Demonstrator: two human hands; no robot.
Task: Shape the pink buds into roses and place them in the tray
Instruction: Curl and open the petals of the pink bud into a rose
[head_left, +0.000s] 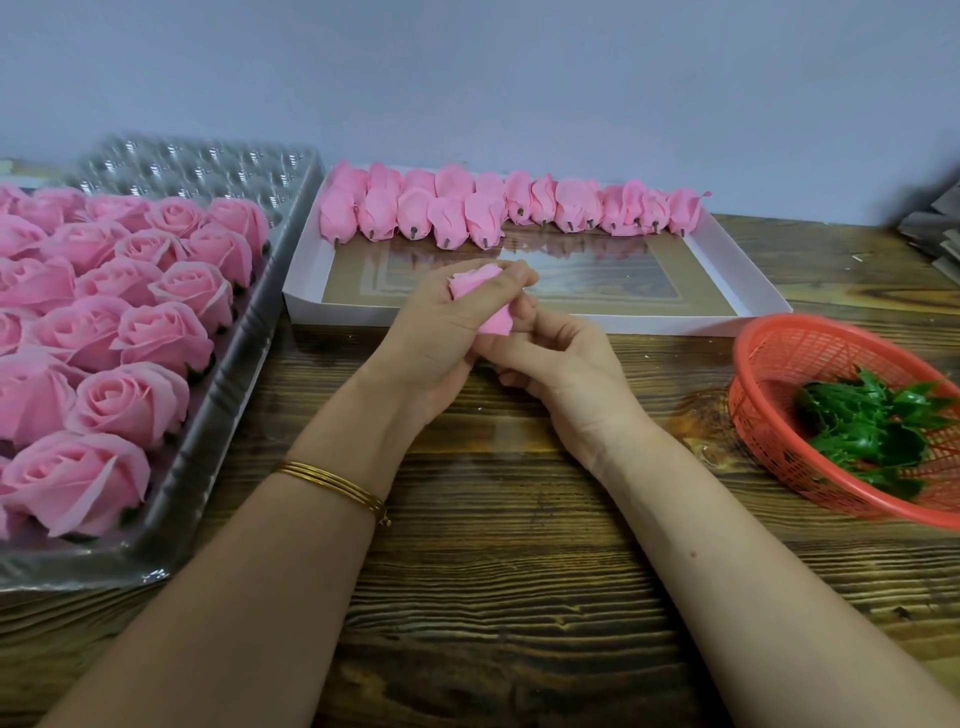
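A pink bud (480, 299) sits between both hands over the middle of the table. My left hand (447, 332) curls its fingers round the bud from the left. From below and the right, my right hand (550, 353) pinches the bud's lower part. Several closed pink buds (498, 208) lie in rows at the far end of a white box (748, 280). On the left, a clear plastic tray (228, 374) holds several shaped pink roses (130, 400); its far cells stand vacant.
A red plastic basket (769, 364) with green leaf pieces (872, 431) stands tilted at the right edge. Grey stacked material (935, 234) lies at the far right. The wooden table (493, 571) runs up to a pale wall.
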